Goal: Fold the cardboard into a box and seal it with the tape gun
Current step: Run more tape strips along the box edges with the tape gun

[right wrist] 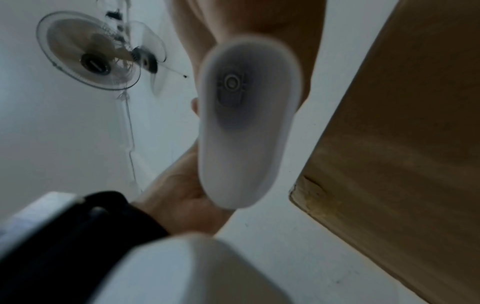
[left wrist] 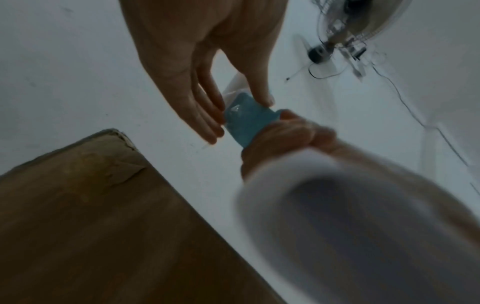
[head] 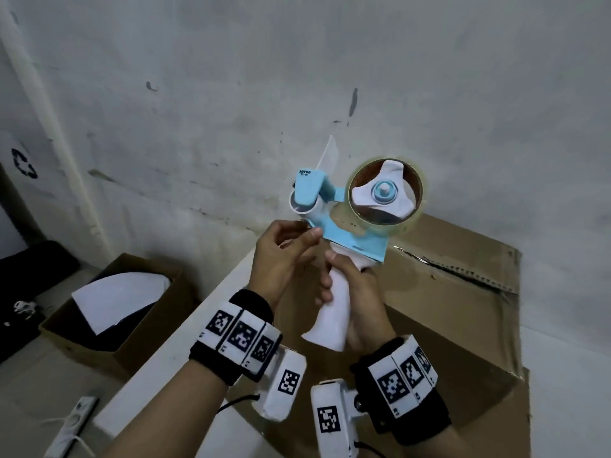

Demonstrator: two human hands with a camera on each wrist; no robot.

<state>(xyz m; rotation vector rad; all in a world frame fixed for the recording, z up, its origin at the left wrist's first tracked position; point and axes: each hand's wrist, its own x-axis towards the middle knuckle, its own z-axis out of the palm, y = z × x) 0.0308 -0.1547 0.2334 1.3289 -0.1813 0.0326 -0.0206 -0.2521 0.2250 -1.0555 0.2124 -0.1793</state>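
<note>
The tape gun has a light-blue frame, a white handle and a roll of clear tape; it is held upright in the air in front of the wall. My right hand grips the white handle. My left hand pinches the loose clear tape end at the frame's left edge, seen in the left wrist view as thumb and fingers on the blue part. The brown cardboard box stands behind and below the hands with its top flaps down. In the right wrist view the handle's butt fills the centre.
The box stands on a white table. On the floor at left is an open carton with white sheets, beside dark bags. A white power strip lies at the lower left. A wall fan hangs above. The stained wall is close behind.
</note>
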